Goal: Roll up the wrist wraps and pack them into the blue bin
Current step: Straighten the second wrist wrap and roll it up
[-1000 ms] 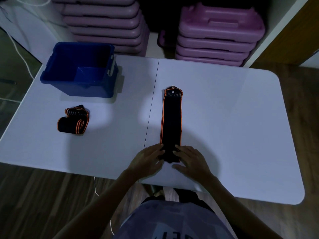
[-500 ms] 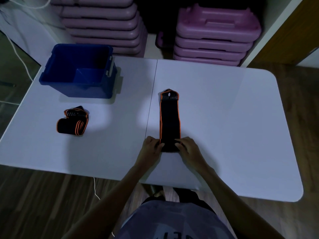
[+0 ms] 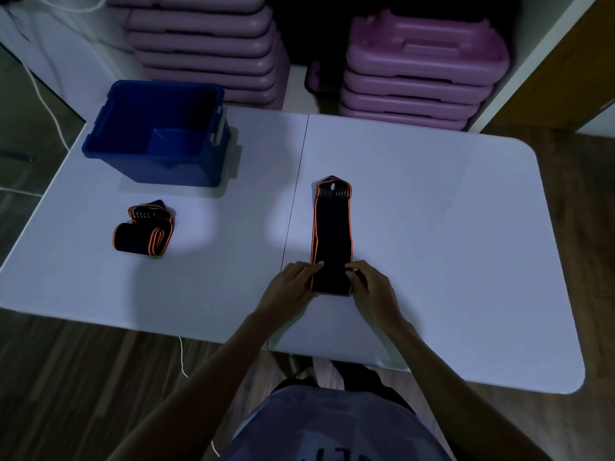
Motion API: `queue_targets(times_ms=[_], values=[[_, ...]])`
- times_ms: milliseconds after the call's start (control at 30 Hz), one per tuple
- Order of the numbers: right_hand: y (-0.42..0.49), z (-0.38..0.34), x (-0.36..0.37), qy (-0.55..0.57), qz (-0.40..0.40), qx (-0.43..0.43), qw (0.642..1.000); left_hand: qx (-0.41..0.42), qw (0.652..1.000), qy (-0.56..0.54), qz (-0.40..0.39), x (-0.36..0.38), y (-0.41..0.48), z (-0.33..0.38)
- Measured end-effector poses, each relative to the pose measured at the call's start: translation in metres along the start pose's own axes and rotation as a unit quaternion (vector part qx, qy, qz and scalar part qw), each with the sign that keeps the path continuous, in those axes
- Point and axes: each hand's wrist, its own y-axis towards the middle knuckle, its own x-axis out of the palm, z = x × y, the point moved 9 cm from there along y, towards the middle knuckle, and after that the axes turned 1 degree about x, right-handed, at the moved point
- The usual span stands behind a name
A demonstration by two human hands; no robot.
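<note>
A black wrist wrap with orange edges (image 3: 332,227) lies stretched out on the white table (image 3: 449,227), running away from me. Its near end is folded into a short roll. My left hand (image 3: 290,287) grips the left side of that roll, and my right hand (image 3: 371,286) grips the right side. A second black and orange wrap (image 3: 144,232) lies loosely coiled at the left of the table. The blue bin (image 3: 156,134) stands beyond it at the far left, with nothing seen inside.
Two stacks of purple plastic steps (image 3: 419,71) sit behind the table's far edge. A white cord (image 3: 43,101) hangs at the left. Wooden floor surrounds the table, whose near edge is close to my body.
Both hands have moved away from me along the wrap, rolling its near end forward, so the flat stretch of wrap is shorter. The coiled wrap and bin have not moved.
</note>
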Motion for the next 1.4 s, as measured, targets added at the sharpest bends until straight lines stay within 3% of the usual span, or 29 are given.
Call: queue_targets(times_ms=[167, 267, 433, 867, 933, 1033, 1167, 1267, 1400], values=[[-0.010, 0.004, 0.007, -0.049, -0.104, -0.036, 0.993, 0.015, 1.000, -0.015, -0.007, -0.005, 0.006, -0.001], [-0.005, 0.007, 0.008, -0.054, -0.108, -0.049, 0.991, -0.016, 0.999, -0.043, 0.006, -0.004, 0.007, -0.004], [0.005, 0.007, 0.004, -0.021, -0.099, -0.005, 0.995, -0.114, 0.987, -0.103, 0.051, -0.003, 0.007, -0.012], [0.035, 0.016, 0.003, -0.076, -0.144, 0.143, 0.976, -0.260, 0.918, -0.276, 0.116, -0.004, 0.004, -0.025], [0.037, 0.016, -0.001, -0.071, -0.126, 0.156, 0.977, -0.242, 0.930, -0.260, 0.090, -0.003, 0.011, -0.024], [0.036, 0.013, -0.011, -0.011, -0.050, 0.141, 0.989, -0.175, 0.974, -0.143, 0.026, 0.002, 0.021, -0.017], [0.026, 0.002, -0.016, -0.011, -0.004, 0.084, 0.996, -0.143, 0.987, -0.043, 0.056, -0.003, 0.018, -0.017], [0.020, -0.004, -0.011, -0.042, -0.056, 0.016, 0.997, -0.097, 0.993, 0.001, 0.067, -0.006, 0.021, -0.015], [0.024, -0.005, -0.003, -0.172, -0.145, -0.058, 0.973, -0.108, 0.994, -0.018, -0.008, -0.002, 0.028, -0.020]])
